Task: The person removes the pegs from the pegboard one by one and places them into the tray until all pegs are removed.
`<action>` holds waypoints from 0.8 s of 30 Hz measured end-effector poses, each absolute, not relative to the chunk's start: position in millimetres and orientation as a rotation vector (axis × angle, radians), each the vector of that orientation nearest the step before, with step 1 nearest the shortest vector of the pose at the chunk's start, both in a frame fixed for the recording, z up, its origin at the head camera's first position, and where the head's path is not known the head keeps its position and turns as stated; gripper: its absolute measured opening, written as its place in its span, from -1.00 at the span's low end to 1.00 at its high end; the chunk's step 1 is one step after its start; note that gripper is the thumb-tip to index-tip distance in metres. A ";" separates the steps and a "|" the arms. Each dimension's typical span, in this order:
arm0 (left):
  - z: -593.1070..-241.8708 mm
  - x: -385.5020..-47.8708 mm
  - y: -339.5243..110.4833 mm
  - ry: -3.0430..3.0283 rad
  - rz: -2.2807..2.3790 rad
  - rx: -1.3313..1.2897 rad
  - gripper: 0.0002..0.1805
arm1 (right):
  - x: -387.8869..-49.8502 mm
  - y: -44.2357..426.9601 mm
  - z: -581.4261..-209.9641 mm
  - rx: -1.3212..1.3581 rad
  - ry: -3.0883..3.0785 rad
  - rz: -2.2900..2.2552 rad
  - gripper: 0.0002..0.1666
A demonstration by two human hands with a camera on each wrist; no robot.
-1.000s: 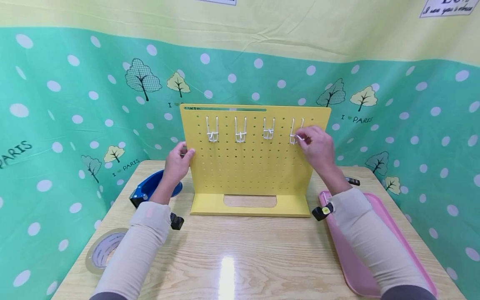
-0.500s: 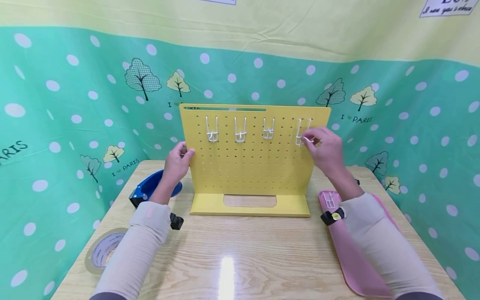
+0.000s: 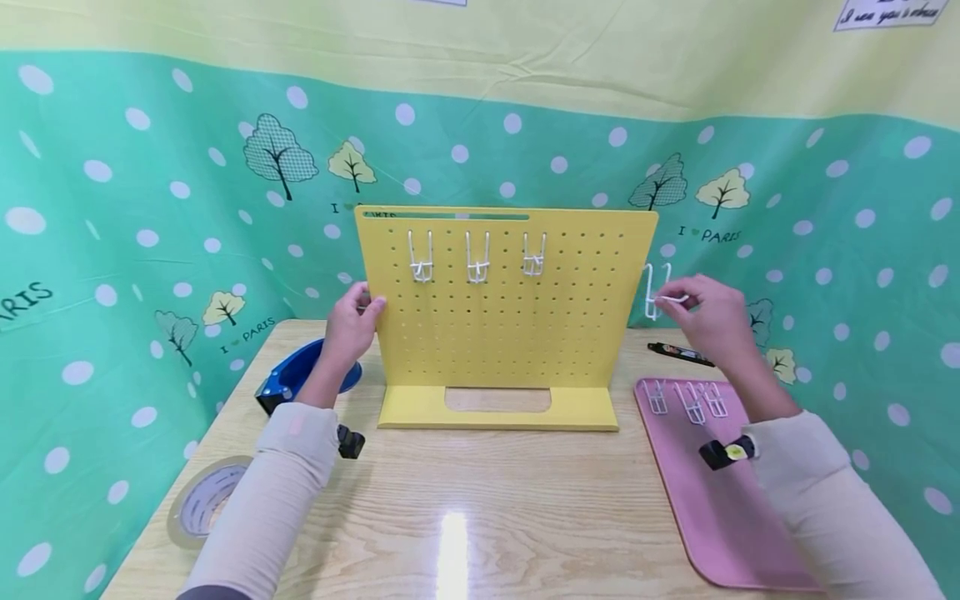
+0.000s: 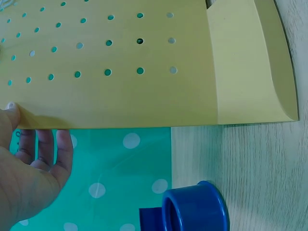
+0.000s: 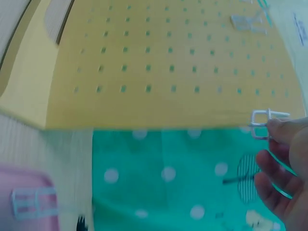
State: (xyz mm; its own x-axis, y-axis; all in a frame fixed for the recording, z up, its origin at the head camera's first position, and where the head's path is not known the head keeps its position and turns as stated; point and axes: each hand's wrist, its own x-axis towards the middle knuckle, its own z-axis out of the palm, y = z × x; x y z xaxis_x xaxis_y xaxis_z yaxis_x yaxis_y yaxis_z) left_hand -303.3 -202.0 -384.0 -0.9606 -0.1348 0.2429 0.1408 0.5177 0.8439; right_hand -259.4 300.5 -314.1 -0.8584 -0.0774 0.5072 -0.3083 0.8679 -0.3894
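My left hand grips the left edge of a yellow pegboard, thumb on the front and fingers behind it, as the left wrist view also shows. Three white wire hooks hang along the board's upper rows, one of them a hook near the middle. Just off the board's right edge, my right hand pinches another white wire hook between thumb and finger. Below that hand lies a pink tray holding three more white hooks, including a wire hook near its far end.
A blue tape dispenser stands behind my left forearm. A roll of tape lies at the table's left. Behind the tray is a black pen-like object. A green dotted curtain hangs behind the wooden table.
My right hand has pulled the fourth hook off the pegboard and carried it right, past the board's edge. More of the tray and its hooks now shows. The left hand keeps its grip.
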 end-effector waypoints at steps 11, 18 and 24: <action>-383.7 -305.8 -202.0 -2.490 -1.411 0.000 -0.64 | -257.2 384.1 -332.8 0.219 -2.766 0.573 -0.81; -382.9 -304.9 -201.0 -2.486 -1.408 0.001 -0.66 | -259.7 430.2 -349.7 0.194 -2.908 0.526 -0.79; -384.5 -305.4 -202.0 -2.494 -1.413 0.007 -0.65 | -258.6 461.2 -365.0 0.220 -3.006 0.489 -0.80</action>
